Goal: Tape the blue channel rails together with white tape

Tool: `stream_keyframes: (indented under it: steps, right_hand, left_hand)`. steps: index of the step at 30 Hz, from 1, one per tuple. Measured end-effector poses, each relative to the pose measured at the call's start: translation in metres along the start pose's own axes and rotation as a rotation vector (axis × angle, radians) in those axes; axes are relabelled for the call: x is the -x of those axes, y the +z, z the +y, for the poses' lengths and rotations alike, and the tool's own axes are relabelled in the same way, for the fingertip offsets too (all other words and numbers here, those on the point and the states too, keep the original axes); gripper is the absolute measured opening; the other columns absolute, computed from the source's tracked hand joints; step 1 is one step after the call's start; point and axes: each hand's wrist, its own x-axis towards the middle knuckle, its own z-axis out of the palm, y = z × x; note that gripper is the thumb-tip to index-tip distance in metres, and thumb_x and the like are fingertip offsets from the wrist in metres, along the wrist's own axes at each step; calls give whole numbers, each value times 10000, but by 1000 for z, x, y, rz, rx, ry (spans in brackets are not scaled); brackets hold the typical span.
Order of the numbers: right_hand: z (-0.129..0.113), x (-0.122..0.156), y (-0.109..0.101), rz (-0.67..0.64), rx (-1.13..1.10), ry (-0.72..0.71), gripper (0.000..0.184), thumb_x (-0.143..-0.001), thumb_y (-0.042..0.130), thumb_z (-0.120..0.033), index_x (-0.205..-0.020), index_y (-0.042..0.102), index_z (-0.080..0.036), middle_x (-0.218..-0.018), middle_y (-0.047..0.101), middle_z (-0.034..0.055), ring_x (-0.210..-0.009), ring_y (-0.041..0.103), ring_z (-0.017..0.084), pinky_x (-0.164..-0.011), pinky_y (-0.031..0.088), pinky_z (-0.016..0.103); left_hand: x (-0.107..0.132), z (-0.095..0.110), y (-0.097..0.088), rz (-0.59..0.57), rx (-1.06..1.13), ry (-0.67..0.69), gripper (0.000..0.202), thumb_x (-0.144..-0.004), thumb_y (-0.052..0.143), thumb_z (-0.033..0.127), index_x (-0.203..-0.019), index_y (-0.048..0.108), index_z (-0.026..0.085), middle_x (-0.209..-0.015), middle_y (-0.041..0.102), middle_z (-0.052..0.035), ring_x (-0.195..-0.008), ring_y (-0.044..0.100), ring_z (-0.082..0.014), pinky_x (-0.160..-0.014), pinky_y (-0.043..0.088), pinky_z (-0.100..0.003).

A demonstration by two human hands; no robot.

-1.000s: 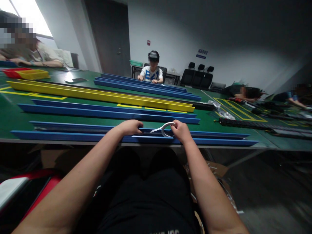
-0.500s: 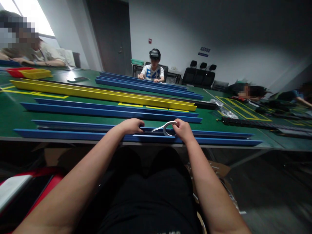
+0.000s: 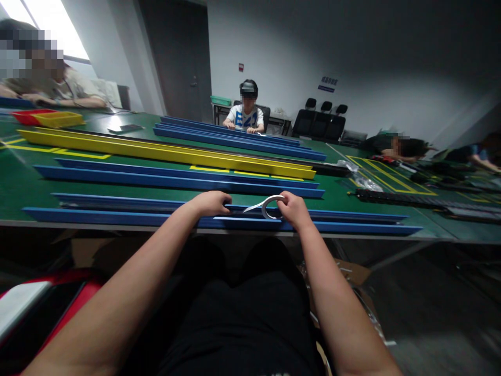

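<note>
My right hand grips a narrow roll of white tape by its right side, holding it up over the nearest blue channel. A short loose tail of the tape points left from the roll. My left hand is over the same blue channel, its thumb and forefinger curved with a gap between them. The tape's tail ends a little to the right of those fingertips, apart from them. The other fingers of the left hand are hidden. The long blue channel lies along the table's front edge, passing beneath both hands.
Behind lie another blue channel, a yellow channel and more blue channels. Red and yellow trays stand at left. A black strip lies at right. One person sits opposite; others are at both sides.
</note>
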Motion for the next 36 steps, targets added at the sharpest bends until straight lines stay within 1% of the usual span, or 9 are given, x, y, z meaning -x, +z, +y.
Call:
stream_keyframes:
  steps: [10,14,16,19,21,25,28,31,36]
  right_hand:
    - [2,-1,2,-10,9,-42,169,-856,497,-280,-888,654,-225,-737,647,9,-667,569,163,-656,410,269]
    - [-3,0,0,86,56,-249,365,-837,530,-209,-1189,626,-230,-1088,635,84,-979,583,223,-854,466,340]
    - [-5,0,-1,69,138,-391,490,-836,528,-160,-1312,572,-265,-1198,587,93,-1079,542,238,-929,452,372]
    - [-8,-1,-4,-77,258,-564,545,-832,534,-120,-1338,567,-319,-1225,568,79,-1083,524,233,-935,449,374]
    - [-12,-4,-8,-164,289,-596,501,-842,561,-145,-1305,597,-332,-1229,562,72,-1042,536,213,-899,456,343]
    - [-28,-11,-19,-368,230,-543,393,-876,602,-231,-1253,631,-339,-1108,615,34,-884,584,136,-772,443,235]
    - [-48,-17,-33,-534,222,-540,329,-906,564,-235,-1199,676,-336,-951,669,11,-799,595,118,-703,403,208]
    - [-68,-22,-49,-652,324,-557,314,-908,531,-226,-1134,722,-329,-892,700,4,-720,586,117,-640,362,212]
    - [-81,-28,-61,-750,547,-510,393,-881,523,-223,-1210,681,-366,-863,725,0,-671,577,126,-615,324,231]
  left_hand:
    - [-1,-5,2,1,-10,16,370,-698,570,516,-960,679,279,-866,700,-21,-750,596,-200,-595,365,-277]
    - [-4,-6,4,0,-7,23,395,-695,573,511,-999,674,281,-897,704,-26,-770,603,-206,-604,372,-277]
    - [-5,-7,4,-14,3,22,406,-693,578,511,-1009,678,277,-907,708,-31,-778,607,-209,-615,381,-279]
    - [-6,-7,5,-20,17,19,414,-694,585,514,-1013,685,271,-913,714,-32,-781,611,-209,-627,390,-279]
    - [-6,-7,4,-14,21,23,408,-696,588,512,-1011,684,270,-907,714,-28,-777,613,-206,-620,387,-275]
    - [-4,-6,3,-18,20,18,376,-698,589,515,-965,687,269,-852,708,-17,-736,606,-194,-582,366,-272]
    - [-3,-5,2,-25,19,7,373,-694,587,519,-953,691,271,-837,706,-14,-721,601,-193,-570,358,-273]
    - [-3,-5,2,-20,21,9,392,-694,579,524,-977,688,276,-863,709,-17,-736,602,-196,-574,358,-273]
    - [-3,-6,3,-11,16,16,402,-693,577,504,-1009,680,278,-904,712,-19,-765,606,-197,-591,366,-270]
